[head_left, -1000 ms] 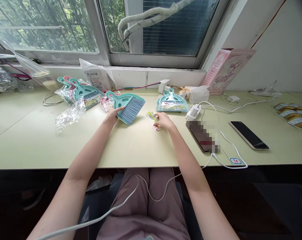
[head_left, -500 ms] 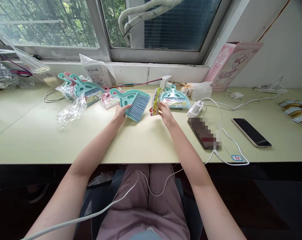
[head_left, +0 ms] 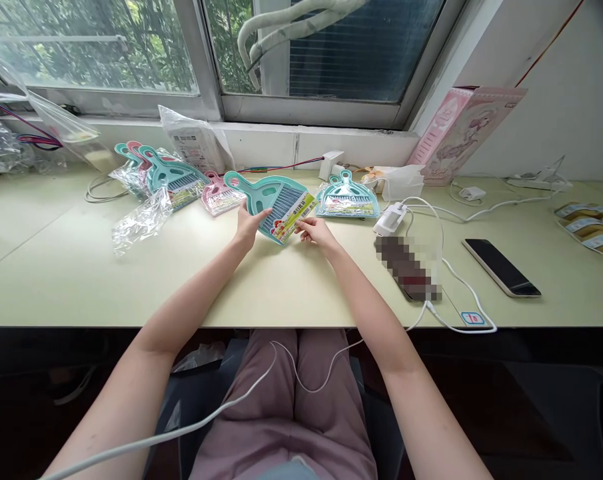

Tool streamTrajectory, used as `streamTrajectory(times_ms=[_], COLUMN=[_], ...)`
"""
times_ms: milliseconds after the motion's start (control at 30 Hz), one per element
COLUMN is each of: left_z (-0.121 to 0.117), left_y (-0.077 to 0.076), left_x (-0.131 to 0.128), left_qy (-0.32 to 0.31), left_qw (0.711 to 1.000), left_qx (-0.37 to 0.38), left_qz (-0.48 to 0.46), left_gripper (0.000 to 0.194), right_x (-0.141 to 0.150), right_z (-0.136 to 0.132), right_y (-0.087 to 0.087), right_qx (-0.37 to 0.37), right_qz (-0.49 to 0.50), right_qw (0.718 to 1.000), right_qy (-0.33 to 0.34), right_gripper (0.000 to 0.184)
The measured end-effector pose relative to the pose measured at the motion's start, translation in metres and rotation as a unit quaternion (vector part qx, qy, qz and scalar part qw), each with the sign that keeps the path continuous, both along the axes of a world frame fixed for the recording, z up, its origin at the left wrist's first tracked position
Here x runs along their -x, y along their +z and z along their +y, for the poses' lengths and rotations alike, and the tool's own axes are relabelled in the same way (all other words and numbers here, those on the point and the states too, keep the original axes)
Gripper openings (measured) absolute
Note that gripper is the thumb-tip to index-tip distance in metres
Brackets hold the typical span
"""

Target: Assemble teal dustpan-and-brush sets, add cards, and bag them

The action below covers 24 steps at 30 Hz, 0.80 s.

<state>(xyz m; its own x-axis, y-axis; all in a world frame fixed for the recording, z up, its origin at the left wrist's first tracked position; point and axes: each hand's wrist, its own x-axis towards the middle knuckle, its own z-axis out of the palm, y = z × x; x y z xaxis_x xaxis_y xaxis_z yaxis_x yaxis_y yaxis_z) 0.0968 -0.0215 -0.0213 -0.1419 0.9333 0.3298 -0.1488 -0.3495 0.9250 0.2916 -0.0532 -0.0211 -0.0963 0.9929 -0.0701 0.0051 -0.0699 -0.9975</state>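
Teal plastic hand brush (head_left: 266,193), at the middle of the pale desk (head_left: 56,280), is gripped at its edge by the curled fingers of the left hand (head_left: 248,227), while the right hand (head_left: 317,233) pinches a paper label card (head_left: 294,219) against its blue bristles, just beside a still-packaged brush (head_left: 347,200).

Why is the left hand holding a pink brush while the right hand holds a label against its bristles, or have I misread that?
The brush's color is wrong: it is teal, not pink. The head view shows the left hand holding a teal brush, while the right hand holds a label against its bristles.
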Motion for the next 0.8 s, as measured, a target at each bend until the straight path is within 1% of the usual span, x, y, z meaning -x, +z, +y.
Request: streamTrajectory(times_ms=[100,200,333,500,633,733,800], left_z=[-0.003,-0.005,-0.005,-0.002,-0.004,-0.005,-0.006], left_y=[0.001,0.002,0.001,0.000,0.001,0.004,0.005], left_x=[-0.002,-0.004,-0.007,-0.007,-0.007,-0.007,-0.006], left_qy=[-0.015,-0.023,-0.032,-0.043,-0.056,-0.070,-0.081], left_qw=[1.000,1.000,0.999,0.999,0.998,0.997,0.996], left_qx=[0.000,-0.002,-0.011,-0.019,-0.019,-0.021,-0.024], left_qz=[0.005,0.015,0.027,0.025,0.025,0.023,0.022], left_gripper=[0.071,0.070,0.074,0.080,0.082,0.085,0.088], right_x=[0.000,-0.001,-0.001,0.002,0.001,0.000,0.000], right_z=[0.001,0.000,-0.005,-0.010,-0.007,-0.005,-0.004], right_y=[-0.003,-0.003,0.002,0.008,0.007,0.006,0.005], right_qx=[-0.040,-0.078,-0.087,-0.086,-0.078,-0.069,-0.060], right_qz=[-0.079,-0.167,-0.235,-0.315,-0.346,-0.330,-0.314], right_qw=[0.996,0.982,0.966,0.940,0.924,0.929,0.936], right_qy=[-0.009,-0.036,-0.067,-0.098,-0.141,-0.152,-0.150], right_gripper=[0.021,0.026,0.034,0.034,0.033,0.033,0.040])
